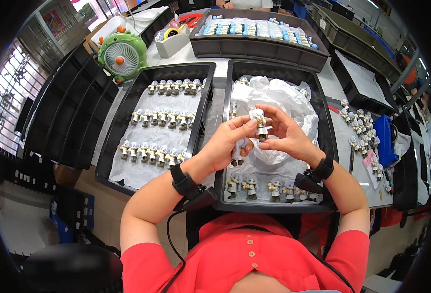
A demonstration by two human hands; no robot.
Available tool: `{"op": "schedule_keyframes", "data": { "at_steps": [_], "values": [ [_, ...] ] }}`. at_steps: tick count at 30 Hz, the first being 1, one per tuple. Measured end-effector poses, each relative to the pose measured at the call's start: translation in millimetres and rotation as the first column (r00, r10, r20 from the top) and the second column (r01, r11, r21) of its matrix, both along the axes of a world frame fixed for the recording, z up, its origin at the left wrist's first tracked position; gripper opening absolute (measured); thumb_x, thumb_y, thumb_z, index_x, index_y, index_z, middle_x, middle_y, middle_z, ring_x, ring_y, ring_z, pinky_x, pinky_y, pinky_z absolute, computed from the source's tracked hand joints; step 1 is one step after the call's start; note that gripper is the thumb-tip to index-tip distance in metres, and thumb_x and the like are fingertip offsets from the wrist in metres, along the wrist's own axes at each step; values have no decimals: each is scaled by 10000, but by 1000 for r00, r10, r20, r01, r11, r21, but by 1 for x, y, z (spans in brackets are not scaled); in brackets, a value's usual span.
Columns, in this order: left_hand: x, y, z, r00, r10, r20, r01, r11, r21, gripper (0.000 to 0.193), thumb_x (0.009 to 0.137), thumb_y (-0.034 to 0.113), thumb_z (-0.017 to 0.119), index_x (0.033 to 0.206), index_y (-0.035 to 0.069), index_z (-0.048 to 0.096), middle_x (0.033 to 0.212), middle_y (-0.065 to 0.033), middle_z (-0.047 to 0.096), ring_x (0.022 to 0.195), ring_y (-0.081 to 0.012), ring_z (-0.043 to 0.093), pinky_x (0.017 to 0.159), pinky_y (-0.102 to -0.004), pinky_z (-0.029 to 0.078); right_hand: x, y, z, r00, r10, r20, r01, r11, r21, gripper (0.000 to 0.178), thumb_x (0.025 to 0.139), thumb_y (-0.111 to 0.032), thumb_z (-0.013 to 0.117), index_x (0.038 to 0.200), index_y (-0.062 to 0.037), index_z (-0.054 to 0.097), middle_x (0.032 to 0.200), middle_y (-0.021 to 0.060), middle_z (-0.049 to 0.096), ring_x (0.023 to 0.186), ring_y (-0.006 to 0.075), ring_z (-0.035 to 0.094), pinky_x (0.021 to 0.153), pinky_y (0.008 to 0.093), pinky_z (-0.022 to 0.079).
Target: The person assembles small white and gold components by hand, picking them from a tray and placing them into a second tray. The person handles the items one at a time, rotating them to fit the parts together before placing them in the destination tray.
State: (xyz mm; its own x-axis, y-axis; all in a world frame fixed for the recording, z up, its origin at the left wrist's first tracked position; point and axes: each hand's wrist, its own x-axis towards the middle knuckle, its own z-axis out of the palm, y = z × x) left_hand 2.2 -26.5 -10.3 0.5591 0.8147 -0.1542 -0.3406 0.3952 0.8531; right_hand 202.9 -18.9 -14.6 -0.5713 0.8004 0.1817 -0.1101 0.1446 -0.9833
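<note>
Fingers of both hands [257, 136] pinch one small figurine [261, 123] above the right tray [325, 127].

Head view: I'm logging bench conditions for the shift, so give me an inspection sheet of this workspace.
Surface: pale table, mostly covered by black trays.
Job's things: small figurine held up between both hands; second figurine hangs under the left hand.
Clutter: rows of figurines in left tray; crumpled plastic sheet; loose figurines at right.
Grippers: left hand and right hand both pinch the figurine.
Cables: black cable from left wrist band.
Surroundings: green desk fan, stacked empty trays.
</note>
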Motion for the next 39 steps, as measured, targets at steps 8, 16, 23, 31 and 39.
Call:
{"op": "schedule_keyframes", "data": {
  "at_steps": [8, 16, 23, 31, 39],
  "values": [
    [-2, 3, -1, 1000, -3, 24, 4, 998, -67, 374, 888, 391, 597, 1071, 72, 526, 843, -8, 559, 606, -70, 514, 486, -207, 379, -1, 2, -3, 999, -37, 12, 36, 999, 35, 762, 728, -147, 772, 1371, -87, 366, 1280, 84, 479, 1105, 175, 494, 888, 318, 436],
    [2, -4, 6, 928, 287, -239, -169, 894, 414, 575, 789, 220, 736, 1222, 44, 401, 1043, -74, 514, 632, -64, 523, 518, -196, 417, 0, -5, 4, 946, -265, 189, 165, 891, 423, 745, 684, -169, 789, 1337, -111, 435, 1264, 46, 510, 1063, 176, 526, 861, 307, 440],
    [3, -7, 3, 864, 419, -280, -111, 701, 705, 592, 738, 188, 777, 1208, 50, 445, 1078, -79, 479, 690, -71, 559, 569, -196, 476, -4, -7, 5, 928, -301, 221, 140, 830, 540, 745, 680, -172, 793, 1331, -106, 437, 1237, 56, 537, 1051, 184, 534, 843, 313, 445],
    [5, -9, 5, 836, 465, -289, -105, 654, 749, 546, 752, 206, 770, 1174, 30, 472, 1065, -81, 491, 722, -81, 574, 573, -199, 478, -7, -11, 6, 912, -342, 226, 152, 794, 589, 742, 659, -132, 793, 1312, -105, 442, 1208, 68, 538, 1048, 200, 536, 836, 320, 446],
    [4, -7, 5, 921, 346, -177, -184, 789, 586, 483, 798, 222, 726, 1177, 43, 487, 1070, -53, 502, 724, -63, 563, 541, -178, 446, -9, -12, 7, 912, -363, 194, 188, 786, 588, 760, 646, -132, 799, 1310, -108, 430, 1195, 68, 512, 1067, 203, 516, 846, 324, 439]
  ]
}}
